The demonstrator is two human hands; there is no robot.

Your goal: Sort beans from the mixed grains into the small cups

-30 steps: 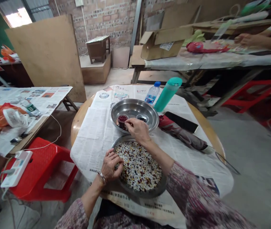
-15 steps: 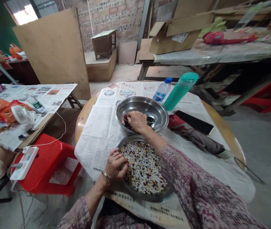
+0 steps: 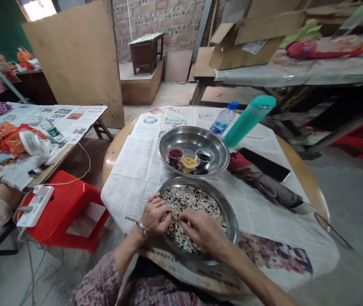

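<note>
Close to me on the round table is a metal bowl holding a layer of mixed white, dark red, yellow and black grains and beans. My left hand is closed at its left rim, with the thumb on the inner side. Low over the grains, my right hand has its fingertips pinched together; what they hold, if anything, is hidden. A second metal bowl behind it contains small clear cups of red beans, yellow grains and black beans.
Newspaper covers the table. A water bottle, a green flask, a black phone-like slab and a folded umbrella lie or stand at the right. On the left, a red stool carries a power strip.
My right hand has come back from the far bowl to the near bowl, uncovering the cups. My left hand has stayed at the near bowl's rim. The view has shifted slightly.
</note>
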